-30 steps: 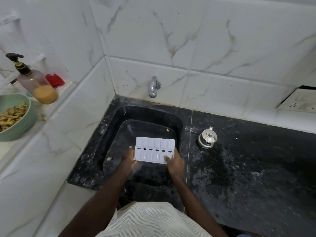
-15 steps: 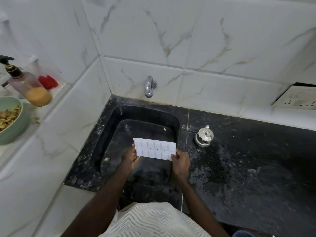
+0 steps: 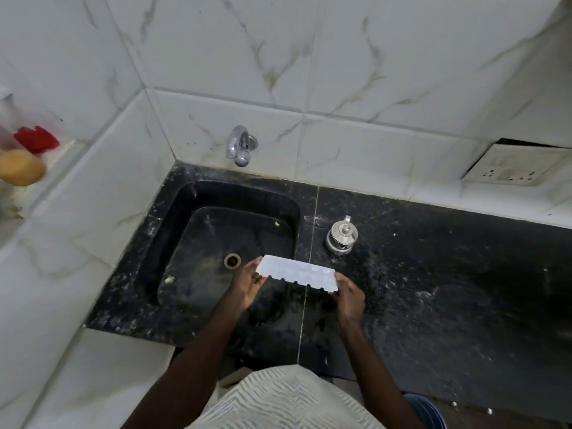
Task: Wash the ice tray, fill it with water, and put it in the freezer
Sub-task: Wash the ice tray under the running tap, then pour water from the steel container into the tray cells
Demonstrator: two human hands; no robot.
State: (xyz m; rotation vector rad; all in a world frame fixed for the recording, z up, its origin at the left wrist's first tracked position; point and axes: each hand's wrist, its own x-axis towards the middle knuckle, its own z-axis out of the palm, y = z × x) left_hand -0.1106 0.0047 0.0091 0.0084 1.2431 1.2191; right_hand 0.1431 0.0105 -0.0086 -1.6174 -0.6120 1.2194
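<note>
A white plastic ice tray [image 3: 297, 273] is held level over the right rim of the black sink [image 3: 173, 230], its compartments facing up. My left hand [image 3: 247, 281] grips the tray's left end. At the tray's right end my right hand [image 3: 348, 297] grips the edge from below and behind. The chrome tap [image 3: 240, 145] sticks out of the tiled wall above the sink, and no water runs from it. The sink's drain [image 3: 232, 260] shows just left of the tray.
A small steel lidded pot [image 3: 340, 236] stands on the black counter [image 3: 448, 289] right of the sink. A wall socket plate [image 3: 510, 168] sits at the right. A soap bottle [image 3: 18, 168] and a red item [image 3: 35, 139] stand on the left ledge.
The tray has turned from facing me to lying nearly flat and has shifted right, toward the sink's right rim. The view has swung right, so the green bowl is gone from sight.
</note>
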